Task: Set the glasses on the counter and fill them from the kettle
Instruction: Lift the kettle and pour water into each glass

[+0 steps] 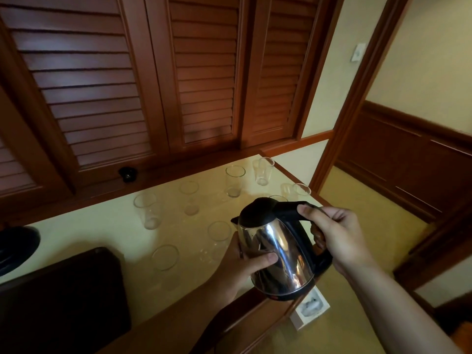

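A steel kettle (281,254) with a black lid and handle hangs above the counter's front edge, spout turned left. My right hand (337,233) grips its black handle. My left hand (242,264) presses against the kettle's steel body, thumb across the front. Several clear glasses stand upright on the pale counter (97,233): one just left of the spout (219,232), one nearer me (165,259), one at the left (148,210), one in the middle (190,198), one further back (234,181), and one at the far corner (263,171). Whether they hold water cannot be told.
A dark tray (63,302) lies on the counter at the near left, with a black round base (15,246) behind it. Louvred wooden doors (102,85) rise behind the counter. A small black object (127,173) sits on the ledge. A doorway opens to the right.
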Demonstrator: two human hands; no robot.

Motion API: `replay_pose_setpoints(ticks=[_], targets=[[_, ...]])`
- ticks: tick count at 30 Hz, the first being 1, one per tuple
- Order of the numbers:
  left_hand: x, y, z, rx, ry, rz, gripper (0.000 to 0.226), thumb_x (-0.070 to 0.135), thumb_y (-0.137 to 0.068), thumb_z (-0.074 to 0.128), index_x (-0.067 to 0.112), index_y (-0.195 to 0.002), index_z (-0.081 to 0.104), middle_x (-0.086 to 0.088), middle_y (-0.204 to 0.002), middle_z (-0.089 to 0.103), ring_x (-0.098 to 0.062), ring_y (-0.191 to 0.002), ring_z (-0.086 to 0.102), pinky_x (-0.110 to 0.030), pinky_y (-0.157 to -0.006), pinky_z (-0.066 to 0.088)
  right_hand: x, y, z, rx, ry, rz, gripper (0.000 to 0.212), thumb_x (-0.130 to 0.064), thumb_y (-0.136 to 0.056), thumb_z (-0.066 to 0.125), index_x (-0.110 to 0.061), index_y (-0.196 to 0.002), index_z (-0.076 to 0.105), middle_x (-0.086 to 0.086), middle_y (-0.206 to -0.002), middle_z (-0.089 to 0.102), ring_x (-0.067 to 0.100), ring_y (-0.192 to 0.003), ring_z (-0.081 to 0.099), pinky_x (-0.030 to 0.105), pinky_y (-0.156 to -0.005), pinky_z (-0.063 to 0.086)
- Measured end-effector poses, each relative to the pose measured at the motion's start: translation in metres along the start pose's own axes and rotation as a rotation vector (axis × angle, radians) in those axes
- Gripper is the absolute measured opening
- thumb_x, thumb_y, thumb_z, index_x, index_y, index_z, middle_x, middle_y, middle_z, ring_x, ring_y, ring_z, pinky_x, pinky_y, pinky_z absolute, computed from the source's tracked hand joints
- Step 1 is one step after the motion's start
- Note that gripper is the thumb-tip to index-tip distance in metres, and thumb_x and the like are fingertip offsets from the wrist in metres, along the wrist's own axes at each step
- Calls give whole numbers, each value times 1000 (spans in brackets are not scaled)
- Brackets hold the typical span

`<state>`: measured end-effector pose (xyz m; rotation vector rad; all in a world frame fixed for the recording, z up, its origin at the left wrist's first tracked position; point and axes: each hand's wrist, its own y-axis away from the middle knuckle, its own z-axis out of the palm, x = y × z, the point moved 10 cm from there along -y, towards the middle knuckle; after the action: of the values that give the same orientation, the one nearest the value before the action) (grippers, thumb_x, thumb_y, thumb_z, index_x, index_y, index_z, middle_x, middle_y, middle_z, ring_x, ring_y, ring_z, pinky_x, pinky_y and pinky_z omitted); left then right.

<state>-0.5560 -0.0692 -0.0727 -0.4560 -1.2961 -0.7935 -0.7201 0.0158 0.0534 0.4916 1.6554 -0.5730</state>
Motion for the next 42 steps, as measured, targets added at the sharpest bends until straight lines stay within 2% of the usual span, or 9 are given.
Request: replay_pose_setpoints(ticks=[3,6,9,14,19,26,34,39,42], targets=[[0,-2,-1,12,-6,9,85,29,-66,93,28,-142,54,-6,-136,70,-26,-127,67,-57,-110,50,-1,-6,3,-39,4,-8,86,-54,-67,84,26,-81,57,16,-57,37,22,-45,28,23,-44,30],[-1,-1,-1,27,3,9,86,30,-66,92,28,-142,53,-5,-136,70,-25,-126,68,-56,-110,51,-1,-11,5,-59,23,-6,90,-57,-64,87,25,-75,54,15,-56,38,22,-45,28,25,-44,29],[-1,-2,-1,32,15,11,86,28,-66,91,26,-143,52,-7,-135,70,-26,-125,68,-57,-108,52,-2,-14,7,-73,28,-10,104,-71,-54,90,25,-76,54,16,-57,37,22,-45,28,25,-45,28],[-2,-4,-1,37,43,13,85,26,-68,91,29,-144,52,-6,-137,69,-27,-128,66,-59,-109,51,-1,-21,10,-102,50,-3,105,-73,-53,90,23,-74,52,17,-57,38,23,-47,27,27,-47,28],[-4,-4,1,25,42,12,82,26,-69,92,29,-141,54,-7,-136,70,-29,-127,66,-60,-110,49,-6,-23,12,-133,97,-20,109,-77,-50,87,23,-83,61,16,-55,42,21,-45,34,21,-47,38],[-1,-3,0,20,46,32,78,24,-70,89,28,-141,54,-4,-133,72,-25,-124,69,-53,-109,53,-6,-25,14,-146,114,-5,114,-79,-46,87,23,-93,66,6,-50,44,16,-43,35,21,-45,36],[-6,-5,-1,-2,53,19,73,19,-78,87,23,-142,53,-12,-136,69,-32,-128,66,-58,-110,50,-4,-25,14,-144,117,12,96,-61,-56,88,25,-91,63,8,-51,43,16,-43,35,22,-45,35],[-9,-6,0,-15,61,5,73,18,-79,87,17,-143,52,-16,-137,68,-36,-129,64,-64,-112,45,-5,-23,15,-148,114,21,97,-66,-53,90,21,-87,66,8,-51,42,18,-44,34,23,-44,33],[-8,-6,0,-22,75,3,76,20,-77,88,17,-144,52,-16,-137,68,-36,-129,64,-63,-113,45,-6,-23,15,-140,111,26,88,-58,-59,87,23,-81,62,11,-52,40,19,-44,31,24,-43,31]])
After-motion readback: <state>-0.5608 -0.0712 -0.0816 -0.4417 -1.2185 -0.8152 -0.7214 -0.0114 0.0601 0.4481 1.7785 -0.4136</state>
